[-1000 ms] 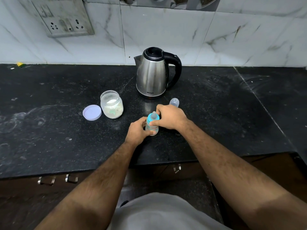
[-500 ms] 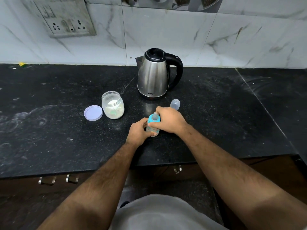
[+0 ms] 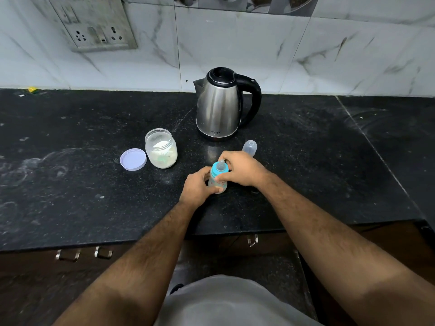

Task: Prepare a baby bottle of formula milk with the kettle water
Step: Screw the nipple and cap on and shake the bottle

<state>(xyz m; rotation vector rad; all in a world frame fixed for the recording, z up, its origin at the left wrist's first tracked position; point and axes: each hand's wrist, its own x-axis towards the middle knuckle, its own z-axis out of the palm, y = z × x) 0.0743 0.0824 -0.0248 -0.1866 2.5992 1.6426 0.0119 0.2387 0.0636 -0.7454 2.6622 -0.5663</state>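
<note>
A small clear baby bottle (image 3: pixel 217 182) with a blue collar and a nipple stands upright on the black counter (image 3: pixel 70 184). My left hand (image 3: pixel 196 188) wraps its body from the left. My right hand (image 3: pixel 242 169) grips the blue collar at the top. Behind them stands a steel kettle (image 3: pixel 220 107) with a black lid and handle. To the left sits an open jar (image 3: pixel 161 149) holding white formula powder, with its pale purple lid (image 3: pixel 133 159) flat beside it.
The bottle's clear cap (image 3: pixel 249 147) lies on the counter just behind my right hand. A wall socket plate (image 3: pixel 94 27) is mounted on the marble tiles at upper left. Drawer handles (image 3: pixel 68 254) show below the counter's front edge.
Both hands stay on the bottle; my right hand's fingers have shifted slightly around the blue collar. The view has tilted a little downward.
</note>
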